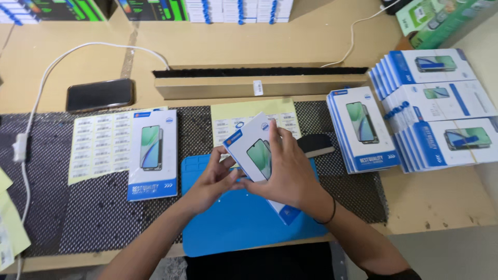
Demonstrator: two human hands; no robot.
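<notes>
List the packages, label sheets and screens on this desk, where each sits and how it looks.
Held package: white-blue flat box, in both hands.
Lying package: same kind, at left.
Package stacks: at right.
Label sheet: pale yellow, at left.
Second sheet: behind the hands.
Phone: dark screen, far left.

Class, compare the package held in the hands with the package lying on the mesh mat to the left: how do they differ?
The held package is tilted and lifted above the blue mat; the lying package rests flat and squared on the mesh mat. The held one is partly covered by the right hand and left hand; the lying one is untouched. Both are white-and-blue with a phone picture.
</notes>
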